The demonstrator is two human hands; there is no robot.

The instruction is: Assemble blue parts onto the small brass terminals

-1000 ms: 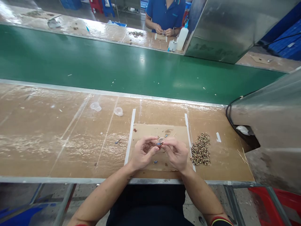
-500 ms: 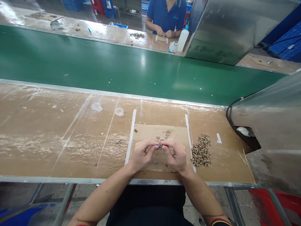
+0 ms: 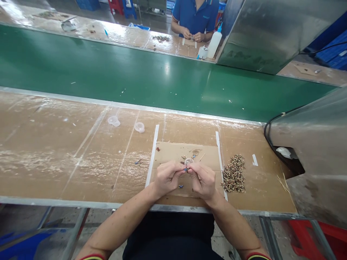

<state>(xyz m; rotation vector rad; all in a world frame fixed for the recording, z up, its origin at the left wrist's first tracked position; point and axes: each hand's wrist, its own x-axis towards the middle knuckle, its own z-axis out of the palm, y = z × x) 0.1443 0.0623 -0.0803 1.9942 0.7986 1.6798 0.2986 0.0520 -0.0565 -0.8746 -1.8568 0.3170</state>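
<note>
My left hand [image 3: 168, 177] and my right hand [image 3: 202, 179] meet over a cardboard sheet [image 3: 168, 153], thumbs and fingers pinched together. Between the fingertips is a small blue-ended part [image 3: 185, 169]; its exact kind is too small to tell. My left fingers grip its blue end, and my right fingers close on the other side. Just beyond the fingertips sits a small clear round cup [image 3: 189, 161]. Another small blue piece [image 3: 180, 186] lies on the sheet below the hands. To the right rests a heap of small brass-coloured metal parts [image 3: 234, 174].
Two clear plastic cups [image 3: 139, 127] and a few blue-ended pieces [image 3: 138, 162] lie to the left. A green conveyor belt [image 3: 151, 77] runs behind the table. Metal housing [image 3: 320, 151] bounds the right. A co-worker [image 3: 193, 18] sits across, near a white bottle [image 3: 215, 44].
The whole view has shifted slightly. My hands stay together over the cardboard, with only small finger movement around the part; more of the clear cup shows behind them.
</note>
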